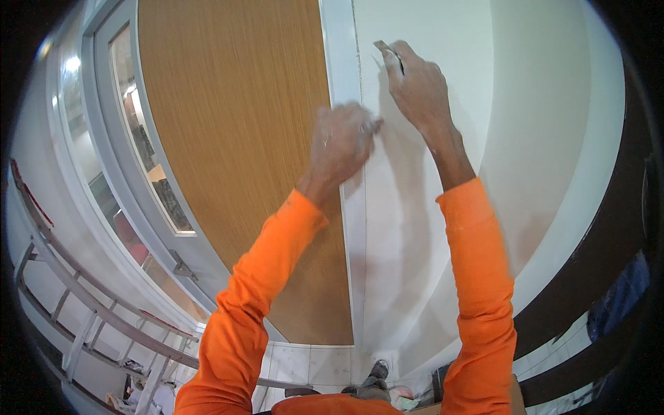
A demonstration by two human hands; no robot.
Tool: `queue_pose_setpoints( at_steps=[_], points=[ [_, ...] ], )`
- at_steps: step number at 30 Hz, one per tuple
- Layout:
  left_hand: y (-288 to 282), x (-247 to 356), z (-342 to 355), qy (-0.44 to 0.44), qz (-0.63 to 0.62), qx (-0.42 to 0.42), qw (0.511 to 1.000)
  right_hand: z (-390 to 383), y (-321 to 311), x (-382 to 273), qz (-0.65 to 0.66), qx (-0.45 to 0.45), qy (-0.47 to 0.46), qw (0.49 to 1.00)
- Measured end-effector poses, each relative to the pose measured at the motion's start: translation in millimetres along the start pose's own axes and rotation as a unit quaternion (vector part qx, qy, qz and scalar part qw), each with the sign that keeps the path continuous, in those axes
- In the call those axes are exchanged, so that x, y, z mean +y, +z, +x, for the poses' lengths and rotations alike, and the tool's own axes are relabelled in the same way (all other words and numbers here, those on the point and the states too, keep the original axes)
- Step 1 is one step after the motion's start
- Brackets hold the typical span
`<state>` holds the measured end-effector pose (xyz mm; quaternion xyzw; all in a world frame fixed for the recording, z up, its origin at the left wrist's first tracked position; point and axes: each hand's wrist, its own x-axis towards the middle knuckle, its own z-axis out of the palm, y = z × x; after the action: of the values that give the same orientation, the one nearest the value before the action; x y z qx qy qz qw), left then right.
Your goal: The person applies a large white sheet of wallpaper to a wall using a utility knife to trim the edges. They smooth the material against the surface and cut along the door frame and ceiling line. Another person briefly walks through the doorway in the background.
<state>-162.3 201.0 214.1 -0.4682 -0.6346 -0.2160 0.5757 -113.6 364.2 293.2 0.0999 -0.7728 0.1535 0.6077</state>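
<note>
My right hand (418, 86) is raised against the white wall (443, 41), just right of the white door-frame trim (340, 55). It is closed on what looks like a putty knife (380, 46), whose small flat end sticks out past the fingers toward the trim. White smears mark the fingers. Lower and to the left, my left hand (342, 142) is blurred by motion in front of the trim and the edge of the wood-grain panel (235, 104). Its fingers look curled, and a small dark bit shows at their right side; I cannot make out what it is.
A grey-framed glass door (181, 200) with a handle stands at the left. Below it is a metal ladder (90, 297). At the right, the wall curves toward a dark brown band (588, 277). My shoe (379, 369) is over the tiled floor (311, 363).
</note>
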Motion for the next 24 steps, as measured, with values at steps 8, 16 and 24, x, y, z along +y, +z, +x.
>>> queue_pose_setpoints(
  at_steps=[8,16,24],
  points=[
    [-40.3,21.7,-44.5,-0.15,-0.19,-0.208,0.948,44.4,13.6,-19.2,-0.109,-0.029,-0.033,0.993],
    [-51.4,1.3,-44.4,-0.202,-0.19,-0.189,0.942,54.0,13.8,-28.7,-0.145,-0.056,-0.058,0.986],
    [-32.8,-6.7,-39.5,-0.202,-0.236,-0.057,0.949,34.0,18.4,-36.5,-0.185,-0.089,-0.077,0.976]
  ],
)
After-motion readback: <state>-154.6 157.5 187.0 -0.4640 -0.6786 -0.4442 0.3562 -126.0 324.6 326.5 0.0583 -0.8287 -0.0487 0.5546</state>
